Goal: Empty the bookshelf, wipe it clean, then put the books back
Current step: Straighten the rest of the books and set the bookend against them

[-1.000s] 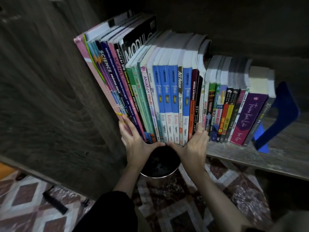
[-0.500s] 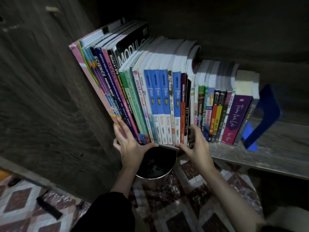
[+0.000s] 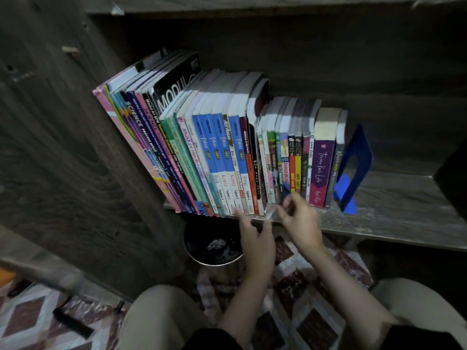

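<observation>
A row of books (image 3: 227,152) stands on the dark wooden bookshelf board (image 3: 394,221), the tall ones leaning left against the side panel (image 3: 75,173). A blue bookend (image 3: 353,170) props up the right end of the row. My left hand (image 3: 255,238) is at the shelf's front edge, its index finger reaching to the foot of the blue-spined books. My right hand (image 3: 300,221) is blurred in front of the small books' lower ends, its fingers loosely curled with nothing visible in them.
A round metal bin (image 3: 212,246) with a dark liner stands on the floor under the shelf edge. A patterned rug (image 3: 303,286) covers the floor. A small dark object (image 3: 73,324) lies at the lower left. My knees fill the bottom of the view.
Both hands have let go of the tall books at the left and moved right along the shelf edge. The view has pulled back and tilted up.
</observation>
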`<state>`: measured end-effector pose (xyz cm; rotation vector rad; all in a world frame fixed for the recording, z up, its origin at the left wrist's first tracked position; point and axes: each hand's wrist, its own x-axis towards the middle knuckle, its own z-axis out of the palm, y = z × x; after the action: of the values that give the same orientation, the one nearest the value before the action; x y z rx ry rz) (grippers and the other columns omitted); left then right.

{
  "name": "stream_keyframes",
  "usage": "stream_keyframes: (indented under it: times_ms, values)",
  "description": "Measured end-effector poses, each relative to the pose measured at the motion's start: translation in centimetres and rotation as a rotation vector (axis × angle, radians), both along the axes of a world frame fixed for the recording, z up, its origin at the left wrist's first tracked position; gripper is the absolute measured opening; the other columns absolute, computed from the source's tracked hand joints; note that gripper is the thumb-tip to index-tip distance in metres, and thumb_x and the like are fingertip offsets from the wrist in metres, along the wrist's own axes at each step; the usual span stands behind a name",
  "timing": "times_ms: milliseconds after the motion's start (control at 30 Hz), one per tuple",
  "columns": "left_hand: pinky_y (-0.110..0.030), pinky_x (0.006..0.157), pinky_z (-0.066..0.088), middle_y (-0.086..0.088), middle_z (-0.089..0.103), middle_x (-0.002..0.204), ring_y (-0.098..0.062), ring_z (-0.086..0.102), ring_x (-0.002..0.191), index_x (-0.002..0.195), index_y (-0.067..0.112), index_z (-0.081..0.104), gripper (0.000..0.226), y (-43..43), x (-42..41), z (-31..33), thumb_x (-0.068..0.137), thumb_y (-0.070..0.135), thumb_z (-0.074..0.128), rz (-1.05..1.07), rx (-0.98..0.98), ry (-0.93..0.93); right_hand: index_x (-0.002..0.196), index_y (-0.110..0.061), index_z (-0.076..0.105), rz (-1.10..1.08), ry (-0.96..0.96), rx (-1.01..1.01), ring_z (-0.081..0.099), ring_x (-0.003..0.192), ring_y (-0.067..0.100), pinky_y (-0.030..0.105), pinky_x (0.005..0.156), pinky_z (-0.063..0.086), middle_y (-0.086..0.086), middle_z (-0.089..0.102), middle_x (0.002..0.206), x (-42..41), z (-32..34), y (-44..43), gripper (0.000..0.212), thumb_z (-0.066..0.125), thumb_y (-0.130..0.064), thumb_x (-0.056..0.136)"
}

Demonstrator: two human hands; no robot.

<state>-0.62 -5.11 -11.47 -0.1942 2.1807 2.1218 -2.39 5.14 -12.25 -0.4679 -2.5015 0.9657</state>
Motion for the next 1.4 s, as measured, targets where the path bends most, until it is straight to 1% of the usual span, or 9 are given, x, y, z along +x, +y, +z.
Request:
stream_keyframes:
  times_ms: [67, 167, 300, 433, 700, 867, 1067, 1267, 1400]
  values:
    - [-0.037, 0.103, 0.040, -0.019, 0.039, 0.145, -0.027, 0.048, 0.123, 0.134, -0.001, 0.039, 0.047, 1.4, -1.0, 1.2, 0.087, 0.000, 0.043, 0.042, 0.491, -0.351, 0.083, -0.015, 0.048, -0.239, 0.113, -0.126, 0.055, 0.067, 0.020, 0.032, 0.062, 0.044, 0.002, 0.057, 0.074, 1.0, 0.2, 0.9, 0.018, 0.064, -0.008, 0.084]
    - [-0.037, 0.117, 0.019, -0.024, 0.026, 0.151, -0.033, 0.027, 0.140, 0.133, -0.010, 0.038, 0.043, 2.0, -2.7, 3.6, 0.091, -0.010, 0.032, 0.200, 0.830, -0.523, 0.089, -0.015, 0.046, -0.426, 0.173, -0.344, 0.058, 0.076, 0.029, 0.038, 0.072, 0.047, 0.011, 0.058, 0.080, 1.5, 0.0, 2.2, 0.023, 0.061, 0.000, 0.080]
    - [-0.042, 0.117, 0.004, -0.015, 0.022, 0.153, -0.023, 0.020, 0.143, 0.123, -0.004, 0.044, 0.044, 2.3, -3.6, 6.5, 0.082, -0.016, 0.037, 0.284, 0.855, -0.505, 0.094, -0.013, 0.045, -0.418, 0.194, -0.476, 0.053, 0.073, 0.020, 0.031, 0.075, 0.049, 0.010, 0.055, 0.084, 1.8, 0.4, 2.5, 0.026, 0.056, 0.007, 0.081]
    - [-0.035, 0.091, 0.042, -0.013, 0.045, 0.132, -0.015, 0.052, 0.100, 0.125, 0.000, 0.046, 0.042, 2.1, -3.5, 5.5, 0.084, -0.007, 0.041, 0.305, 0.936, -0.544, 0.105, -0.013, 0.044, -0.506, 0.274, -0.677, 0.052, 0.072, 0.013, 0.001, 0.061, 0.037, 0.008, 0.056, 0.097, 1.8, 1.4, 2.5, 0.032, 0.056, 0.007, 0.083]
    - [-0.042, 0.119, 0.007, -0.025, 0.007, 0.155, -0.034, 0.007, 0.145, 0.149, -0.002, 0.002, 0.061, 4.1, -3.1, 6.3, 0.098, 0.014, 0.031, 0.167, 1.163, -0.754, 0.119, 0.000, 0.053, -0.442, 0.291, -1.696, 0.047, 0.073, 0.014, 0.024, 0.079, 0.048, 0.007, 0.049, 0.081, 2.0, 4.3, 4.1, 0.045, 0.029, 0.014, 0.084]
    - [-0.042, 0.119, -0.002, -0.018, 0.002, 0.157, -0.029, -0.001, 0.145, 0.149, 0.002, 0.001, 0.057, 5.1, -4.7, 5.4, 0.099, 0.016, 0.024, 0.177, 1.203, -0.744, 0.138, 0.002, 0.037, -0.418, 0.355, -1.958, 0.052, 0.118, 0.036, 0.050, 0.112, 0.031, 0.029, 0.053, 0.127, 1.3, 5.6, 5.2, 0.069, 0.032, 0.015, 0.070]
    - [-0.046, 0.118, -0.001, -0.019, 0.000, 0.157, -0.033, -0.002, 0.145, 0.150, 0.001, -0.001, 0.063, 4.7, -5.5, 4.9, 0.096, 0.016, 0.028, 0.141, 1.207, -0.757, 0.105, 0.000, 0.048, -0.364, 0.358, -1.959, 0.053, 0.113, 0.036, 0.056, 0.108, 0.029, 0.025, 0.054, 0.124, 1.2, 5.9, 5.4, 0.031, 0.033, 0.011, 0.080]
    - [-0.047, 0.118, -0.003, -0.024, -0.007, 0.156, -0.036, -0.008, 0.144, 0.149, 0.000, -0.005, 0.064, 6.4, -5.4, 5.1, 0.098, 0.016, 0.030, 0.128, 1.272, -0.843, 0.122, 0.001, 0.050, -0.439, 0.294, -1.886, 0.043, 0.131, 0.034, 0.045, 0.112, 0.033, 0.024, 0.056, 0.121, 1.3, 4.1, 6.4, 0.058, 0.033, 0.011, 0.067]
    - [-0.045, 0.118, -0.001, -0.023, -0.004, 0.156, -0.035, -0.005, 0.144, 0.150, 0.002, 0.001, 0.065, 6.4, -5.8, 5.3, 0.095, 0.015, 0.034, 0.132, 1.264, -0.853, 0.067, -0.012, 0.040, -0.666, 0.312, -1.648, 0.051, 0.068, 0.018, 0.027, 0.073, 0.046, 0.007, 0.044, 0.072, 1.1, 3.1, 6.8, 0.024, 0.030, 0.006, 0.079]
